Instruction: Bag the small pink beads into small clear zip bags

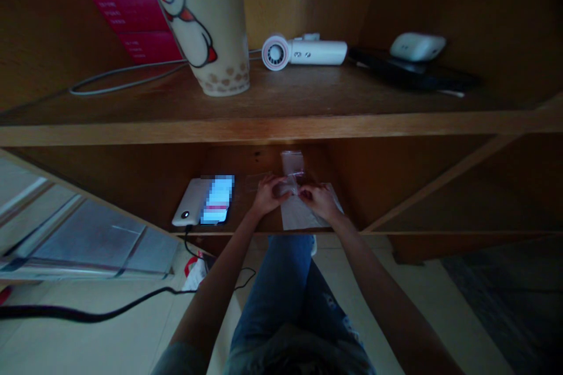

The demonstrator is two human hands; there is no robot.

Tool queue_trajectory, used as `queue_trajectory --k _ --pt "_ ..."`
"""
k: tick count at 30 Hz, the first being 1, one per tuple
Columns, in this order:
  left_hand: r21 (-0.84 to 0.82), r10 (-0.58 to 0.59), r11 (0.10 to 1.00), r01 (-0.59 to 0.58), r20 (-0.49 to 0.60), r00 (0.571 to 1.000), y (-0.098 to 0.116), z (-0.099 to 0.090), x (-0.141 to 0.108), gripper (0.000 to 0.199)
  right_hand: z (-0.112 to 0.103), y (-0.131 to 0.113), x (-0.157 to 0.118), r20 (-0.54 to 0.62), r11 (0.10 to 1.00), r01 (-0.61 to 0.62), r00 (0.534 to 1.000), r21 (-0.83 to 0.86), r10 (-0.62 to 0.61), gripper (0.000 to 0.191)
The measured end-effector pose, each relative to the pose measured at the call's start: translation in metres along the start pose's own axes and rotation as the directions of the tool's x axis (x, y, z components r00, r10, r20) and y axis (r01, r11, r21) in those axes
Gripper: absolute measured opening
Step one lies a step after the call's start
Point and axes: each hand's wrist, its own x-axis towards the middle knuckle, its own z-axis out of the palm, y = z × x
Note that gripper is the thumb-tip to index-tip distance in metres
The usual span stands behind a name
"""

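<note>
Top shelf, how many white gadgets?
2: a handheld fan mid-shelf, and a rounded white gadget further right in view, resting on a dark flat item. More could be hidden behind the tall printed cup.

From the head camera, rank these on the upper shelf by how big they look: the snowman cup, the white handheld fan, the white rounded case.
Largest to smallest as they look:
1. the snowman cup
2. the white handheld fan
3. the white rounded case

The cup runs off the top of the view and may sit nearer the camera, so its true size is unsure.

Phone [202, 201] left of bag [292, 165] (on shelf [229, 232])
</note>
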Motion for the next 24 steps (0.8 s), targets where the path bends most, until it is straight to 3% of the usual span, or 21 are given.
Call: queue_trajectory --k 11,18,24 --pt "0.047 -0.003 0.999 -0.003 0.127 0.992 0.003 0.001 -0.003 0.042 0.0 0.015 -0.004 -0.08 0.933 -0.082 0.99 0.352 0.117 0.017" --pt "0.07 -0.011 0.998 0.0 0.163 0.987 0.001 0.003 -0.004 0.045 -0.006 0.003 -0.004 -0.031 0.912 -0.057 0.997 0.407 0.076 0.016" --pt "0.061 0.012 0.998 -0.022 0.164 0.986 0.001 0.002 -0.004 0.043 0.003 0.009 -0.003 -0.029 0.876 -0.022 0.999 0.481 0.04 0.016"
